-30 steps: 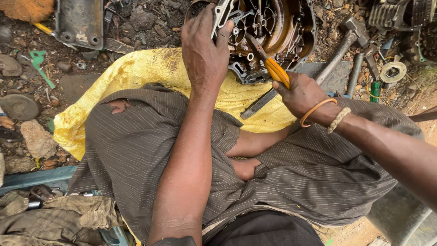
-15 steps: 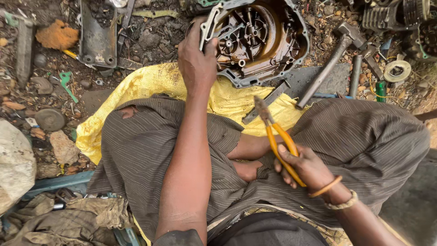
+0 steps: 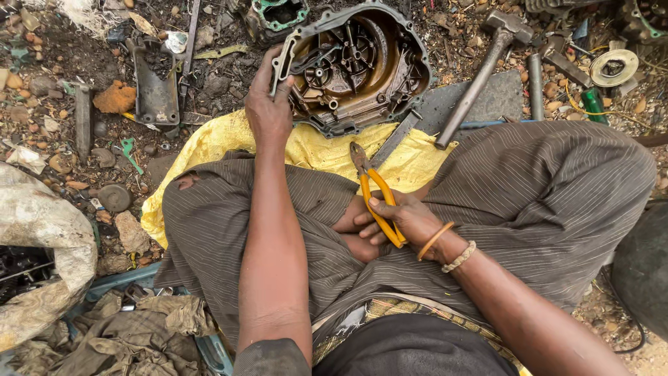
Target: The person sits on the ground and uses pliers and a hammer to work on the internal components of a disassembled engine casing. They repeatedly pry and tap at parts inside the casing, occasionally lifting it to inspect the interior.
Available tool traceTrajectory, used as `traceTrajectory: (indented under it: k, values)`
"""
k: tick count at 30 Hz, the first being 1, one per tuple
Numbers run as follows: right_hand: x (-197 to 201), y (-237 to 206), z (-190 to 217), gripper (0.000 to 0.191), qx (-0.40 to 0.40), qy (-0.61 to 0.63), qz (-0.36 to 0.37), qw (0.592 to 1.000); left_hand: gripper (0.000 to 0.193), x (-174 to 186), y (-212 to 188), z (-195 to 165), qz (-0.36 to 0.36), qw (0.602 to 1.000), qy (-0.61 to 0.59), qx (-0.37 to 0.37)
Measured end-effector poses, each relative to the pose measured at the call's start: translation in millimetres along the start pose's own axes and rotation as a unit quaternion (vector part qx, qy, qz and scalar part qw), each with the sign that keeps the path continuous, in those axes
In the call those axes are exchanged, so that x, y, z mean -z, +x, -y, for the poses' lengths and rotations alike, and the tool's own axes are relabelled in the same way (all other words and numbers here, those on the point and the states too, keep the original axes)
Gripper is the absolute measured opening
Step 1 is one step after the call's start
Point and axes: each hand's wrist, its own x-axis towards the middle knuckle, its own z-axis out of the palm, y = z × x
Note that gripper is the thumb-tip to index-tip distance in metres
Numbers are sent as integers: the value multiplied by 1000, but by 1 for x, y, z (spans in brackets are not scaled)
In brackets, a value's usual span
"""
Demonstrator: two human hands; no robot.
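An oily engine cover (image 3: pixel 355 69), open side up with gears and ribs showing inside, is being gripped at its left rim by the left hand (image 3: pixel 268 104); the fingers are being curled over the edge and pressed together on the metal. The cover is being supported on the ground at the far edge of a yellow cloth (image 3: pixel 313 150), just beyond the knees.

A pair of yellow-handled pliers (image 3: pixel 376 195) is being held in the right hand (image 3: pixel 403 219), which is resting low on the lap, well apart from the cover. The fingers are being wrapped around the handles, and the steel nose is being pointed up towards the cover. Two bracelets (image 3: pixel 445 247) are being worn on the right wrist.

Grey striped trousers (image 3: pixel 543 195) are being worn over crossed legs. A hammer (image 3: pixel 480 66) is lying to the right of the cover, its handle reaching the right knee. A metal rod (image 3: pixel 534 87) is lying just beside it on gravel and scrap.
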Motion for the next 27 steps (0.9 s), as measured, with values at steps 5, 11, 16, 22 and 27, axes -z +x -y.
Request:
traceTrajectory:
  k: [5, 11, 16, 22, 27]
  values:
    - [4, 3, 3, 45, -3, 69, -20, 997, 54, 1, 6, 0, -6, 995, 36, 91]
    - [4, -8, 1, 49, 46, 30, -17, 998, 54, 1, 7, 8, 7, 997, 11, 75]
    - [5, -13, 1, 49, 44, 76, -6, 996, 55, 0, 11, 14, -6, 997, 32, 65]
    - [-5, 1, 0, 50, 41, 21, -16, 999, 53, 0, 6, 9, 6, 998, -22, 62]
    - [-5, 7, -1, 50, 31, 17, -14, 999, 60, 0, 6, 7, -3, 999, -1, 42]
